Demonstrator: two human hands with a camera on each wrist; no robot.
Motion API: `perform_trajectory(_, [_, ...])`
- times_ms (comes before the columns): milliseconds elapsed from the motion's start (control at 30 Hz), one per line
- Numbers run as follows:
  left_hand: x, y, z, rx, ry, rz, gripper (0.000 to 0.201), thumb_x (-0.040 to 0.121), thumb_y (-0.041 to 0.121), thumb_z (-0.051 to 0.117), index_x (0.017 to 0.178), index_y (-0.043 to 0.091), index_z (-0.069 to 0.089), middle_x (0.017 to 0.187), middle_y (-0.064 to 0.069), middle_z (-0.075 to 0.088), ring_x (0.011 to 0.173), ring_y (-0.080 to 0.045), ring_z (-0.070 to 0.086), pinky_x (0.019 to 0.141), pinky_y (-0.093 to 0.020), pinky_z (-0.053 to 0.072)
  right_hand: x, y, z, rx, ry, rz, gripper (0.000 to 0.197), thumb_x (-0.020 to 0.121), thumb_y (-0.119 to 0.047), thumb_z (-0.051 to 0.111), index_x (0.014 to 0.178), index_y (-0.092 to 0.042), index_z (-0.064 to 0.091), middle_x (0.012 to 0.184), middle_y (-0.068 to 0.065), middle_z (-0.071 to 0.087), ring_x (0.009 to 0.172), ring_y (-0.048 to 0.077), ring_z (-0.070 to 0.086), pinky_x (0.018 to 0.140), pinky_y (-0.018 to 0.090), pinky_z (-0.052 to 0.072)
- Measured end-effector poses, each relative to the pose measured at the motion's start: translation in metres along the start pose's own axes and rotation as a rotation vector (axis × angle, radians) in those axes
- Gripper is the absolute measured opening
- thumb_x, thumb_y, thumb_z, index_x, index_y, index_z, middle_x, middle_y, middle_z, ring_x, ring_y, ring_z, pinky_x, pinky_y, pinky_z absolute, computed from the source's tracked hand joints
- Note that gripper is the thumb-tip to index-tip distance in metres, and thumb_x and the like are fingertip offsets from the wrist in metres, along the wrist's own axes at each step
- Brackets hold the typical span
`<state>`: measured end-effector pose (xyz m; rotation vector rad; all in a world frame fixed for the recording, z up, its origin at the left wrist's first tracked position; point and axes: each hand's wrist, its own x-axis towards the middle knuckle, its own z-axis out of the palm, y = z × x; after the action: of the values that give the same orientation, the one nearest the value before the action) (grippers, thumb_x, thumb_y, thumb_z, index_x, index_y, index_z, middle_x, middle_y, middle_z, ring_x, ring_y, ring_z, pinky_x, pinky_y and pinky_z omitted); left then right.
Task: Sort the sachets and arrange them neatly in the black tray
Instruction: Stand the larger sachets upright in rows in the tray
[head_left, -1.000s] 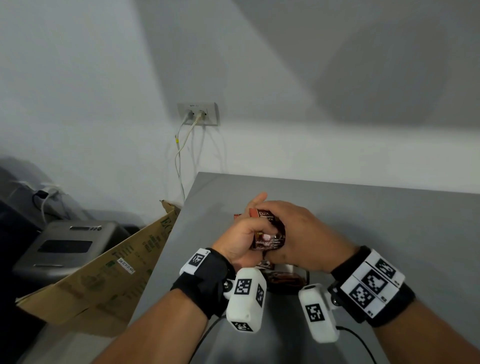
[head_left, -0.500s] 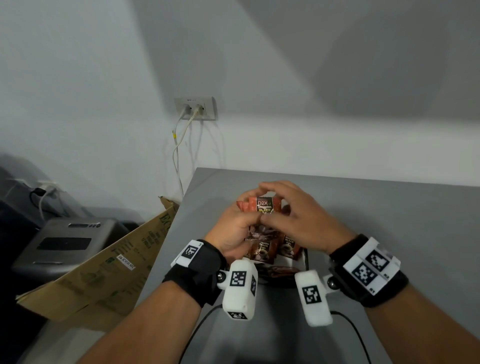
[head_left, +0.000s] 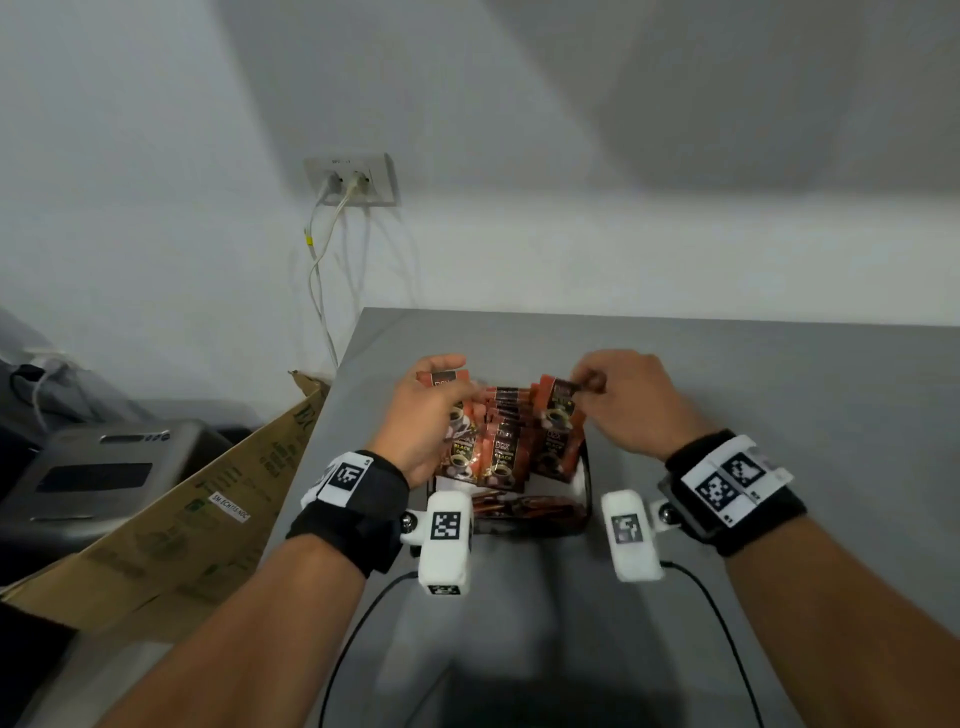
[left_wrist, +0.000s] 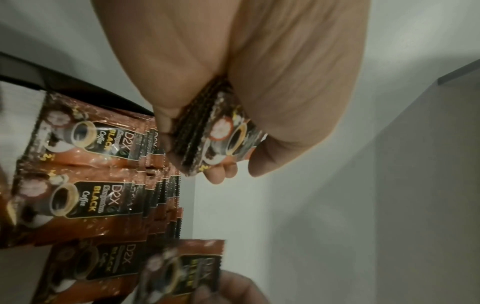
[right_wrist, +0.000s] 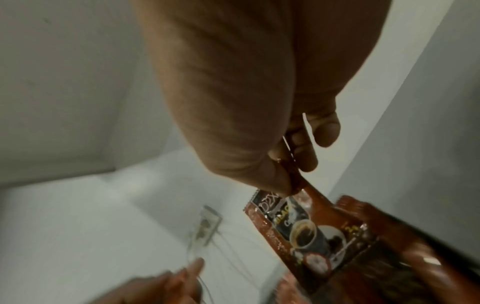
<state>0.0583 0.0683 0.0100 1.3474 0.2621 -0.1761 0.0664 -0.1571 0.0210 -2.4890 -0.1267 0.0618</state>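
Several brown and orange coffee sachets (head_left: 503, 441) stand upright in rows in the black tray (head_left: 588, 483) on the grey table. My left hand (head_left: 428, 415) grips a small stack of sachets (left_wrist: 221, 131) at the tray's left side. At the right side, my right hand (head_left: 618, 400) pinches the top edge of one sachet (right_wrist: 306, 230) between thumb and fingers, above the right row. More sachets (head_left: 524, 506) lie flat at the tray's near end.
The grey table (head_left: 779, 395) ends at a left edge with a cardboard box (head_left: 171, 519) and a grey machine (head_left: 98, 467) beside it. A wall socket (head_left: 353, 179) with white cables sits behind. Cables (head_left: 717, 623) run from the wrist cameras.
Both hands held one stack together above the tray a second ago. They have moved apart: the left keeps a stack at the left side, the right pinches a single sachet at the right.
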Motion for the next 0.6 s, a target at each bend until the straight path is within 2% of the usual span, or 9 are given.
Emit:
perform_trajectory(67, [0.001,-0.004,-0.003,0.017,0.002,-0.006,0.038,0.086,-0.002,0.064,0.121,0.011,0.057,0.096,-0.015,0.066,0.073,-0.023,0.062,0.075,-0.036,0.049,-0.003,0.011,0.015,-0.059,-0.084,0.016,0.021,0.089,-0.007,0.062,0.087,-0.027,0.067,0.091,-0.005,0.069,0.075,0.005,0.062,0.063,0.015,0.045])
perform_trajectory(133, [0.0,-0.008,-0.003,0.024,0.009,-0.017,0.038,0.083,0.001,0.065,0.119,0.01,0.058,0.092,-0.016,0.065,0.077,-0.027,0.061,0.083,-0.043,0.045,-0.004,0.017,0.029,-0.089,-0.138,0.033,0.022,0.088,-0.005,0.06,0.09,-0.025,0.069,0.092,-0.003,0.068,0.081,0.014,0.065,0.072,0.024,0.052])
perform_trajectory(233, [0.001,-0.013,-0.003,0.039,-0.006,-0.024,0.028,0.089,-0.003,0.06,0.115,0.008,0.059,0.077,-0.013,0.065,0.071,-0.026,0.061,0.085,-0.043,0.046,-0.006,0.022,0.045,-0.168,-0.18,0.017,0.023,0.087,-0.004,0.057,0.094,-0.023,0.068,0.097,-0.004,0.062,0.091,0.018,0.062,0.078,0.029,0.051])
perform_trajectory(400, [-0.001,-0.013,-0.003,0.055,-0.039,-0.053,0.025,0.092,-0.002,0.059,0.115,0.008,0.06,0.083,-0.014,0.067,0.072,-0.024,0.066,0.073,-0.038,0.053,-0.004,0.028,0.058,-0.247,-0.151,0.015,0.025,0.086,-0.007,0.056,0.099,-0.024,0.069,0.1,-0.001,0.066,0.086,0.02,0.061,0.078,0.033,0.054])
perform_trajectory(467, [-0.001,-0.013,-0.004,0.054,-0.052,-0.069,0.025,0.092,-0.002,0.06,0.115,0.007,0.06,0.086,-0.016,0.067,0.074,-0.025,0.066,0.076,-0.041,0.053,-0.004,0.03,0.06,-0.256,-0.132,0.009,0.025,0.087,-0.007,0.055,0.099,-0.024,0.069,0.099,0.0,0.064,0.089,0.02,0.06,0.079,0.034,0.054])
perform_trajectory(600, [-0.001,-0.015,-0.005,0.06,-0.064,-0.08,0.025,0.091,0.0,0.061,0.116,0.006,0.061,0.088,-0.017,0.068,0.08,-0.03,0.064,0.086,-0.047,0.05,-0.004,0.037,0.062,-0.277,-0.069,-0.032,0.024,0.087,-0.007,0.056,0.101,-0.021,0.07,0.1,0.0,0.064,0.101,0.019,0.054,0.089,0.034,0.05])
